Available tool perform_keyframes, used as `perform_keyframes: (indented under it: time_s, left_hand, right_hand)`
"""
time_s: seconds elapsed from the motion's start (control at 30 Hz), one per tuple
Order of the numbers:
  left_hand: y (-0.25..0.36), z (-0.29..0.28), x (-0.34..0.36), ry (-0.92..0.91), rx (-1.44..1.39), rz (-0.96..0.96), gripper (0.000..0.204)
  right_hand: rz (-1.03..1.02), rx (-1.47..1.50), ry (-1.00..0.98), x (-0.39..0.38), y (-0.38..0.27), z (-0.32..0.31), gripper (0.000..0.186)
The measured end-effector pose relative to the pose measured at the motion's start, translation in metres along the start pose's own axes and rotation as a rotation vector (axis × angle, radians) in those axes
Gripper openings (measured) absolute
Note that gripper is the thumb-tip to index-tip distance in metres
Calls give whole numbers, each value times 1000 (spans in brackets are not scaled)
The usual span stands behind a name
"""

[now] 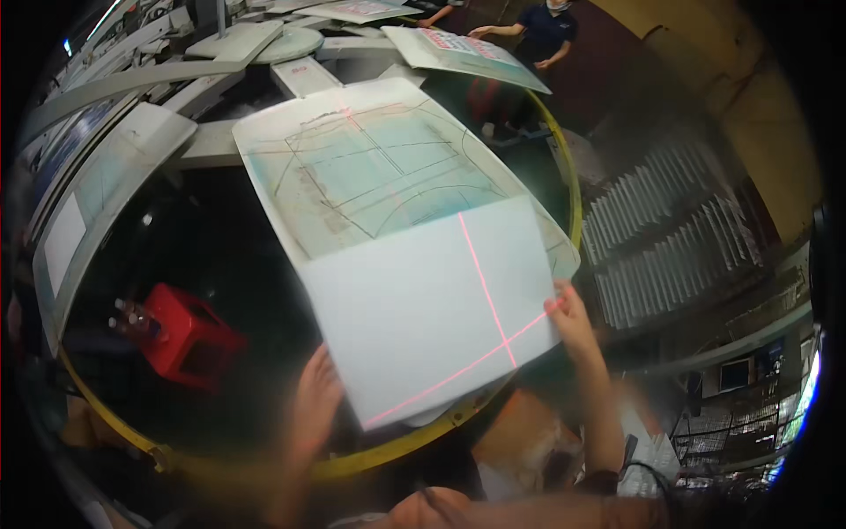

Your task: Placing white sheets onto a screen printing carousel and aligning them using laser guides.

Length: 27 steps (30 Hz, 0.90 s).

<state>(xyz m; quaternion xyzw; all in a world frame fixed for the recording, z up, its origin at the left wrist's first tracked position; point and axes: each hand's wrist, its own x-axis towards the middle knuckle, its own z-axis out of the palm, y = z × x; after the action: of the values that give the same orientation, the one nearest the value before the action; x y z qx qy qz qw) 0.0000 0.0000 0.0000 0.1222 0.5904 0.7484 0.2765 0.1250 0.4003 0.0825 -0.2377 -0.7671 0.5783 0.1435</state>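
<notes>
A blank white sheet (414,304) is held tilted by my two hands over the near end of a pale printing board (370,163). My left hand (315,401) has its fingers at the sheet's lower left edge, its thumb side blurred. With fingers and thumb closed, my right hand (573,322) pinches the right edge. Two red laser lines cross on the sheet near its lower right. The board's uncovered far part bears greenish stains and drawn dark lines; the sheet hides its near part.
Similar boards sit to the left (132,167) and far right (467,57) on a round frame with a yellow rim (573,189). A red stool (189,339) with bottles beside it stands lower left. Racks of stacked panels (670,225) are at right. A person (546,35) stands at the back.
</notes>
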Motion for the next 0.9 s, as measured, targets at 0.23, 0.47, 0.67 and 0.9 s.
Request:
perform_keyframes:
  time_s: [0.23,0.47,0.67,0.9]
  left_hand:
    - [17,45,9,294,842,307,33]
    - [31,35,-3,382,1100,310,25]
    - [30,41,-1,359,1126,302,24]
    - [28,41,-2,380,1142,281,25]
  right_hand:
    - [13,50,-11,74,35,-24,36]
    - [120,26,-132,86,27,24,35]
    - [124,29,-146,92,26,37,37]
    - [148,31,-135,95,25,42,38]
